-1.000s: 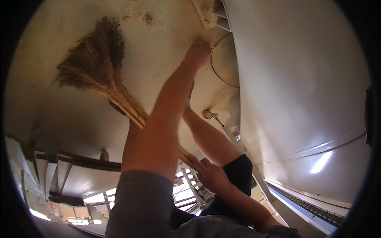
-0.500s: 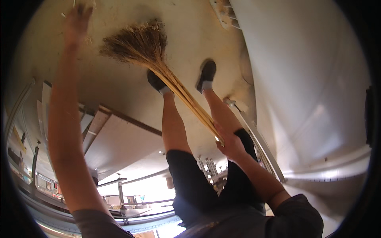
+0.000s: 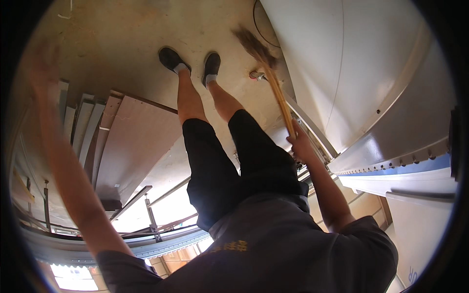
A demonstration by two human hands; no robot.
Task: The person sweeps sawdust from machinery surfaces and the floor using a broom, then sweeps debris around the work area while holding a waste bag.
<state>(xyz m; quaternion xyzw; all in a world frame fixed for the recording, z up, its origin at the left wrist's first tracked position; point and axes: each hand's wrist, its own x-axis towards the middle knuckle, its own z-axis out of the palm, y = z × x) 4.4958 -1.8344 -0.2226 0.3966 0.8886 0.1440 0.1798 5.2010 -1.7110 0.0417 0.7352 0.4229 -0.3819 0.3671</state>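
Pointing bristles up-left, the right hand grips a slanting broom; left hand blurred, unreadable.

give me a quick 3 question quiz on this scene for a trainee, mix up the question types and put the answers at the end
1. Multiple choice: What does the right hand hold?
A) a mop
B) a bucket
C) a broom

2. True or false: Both shoes are dark.

3. Short answer: Which of the person's hands looks more blurred?

Key:
1. C, gripped by its handle.
2. True.
3. The left hand, out near the left edge of the picture.
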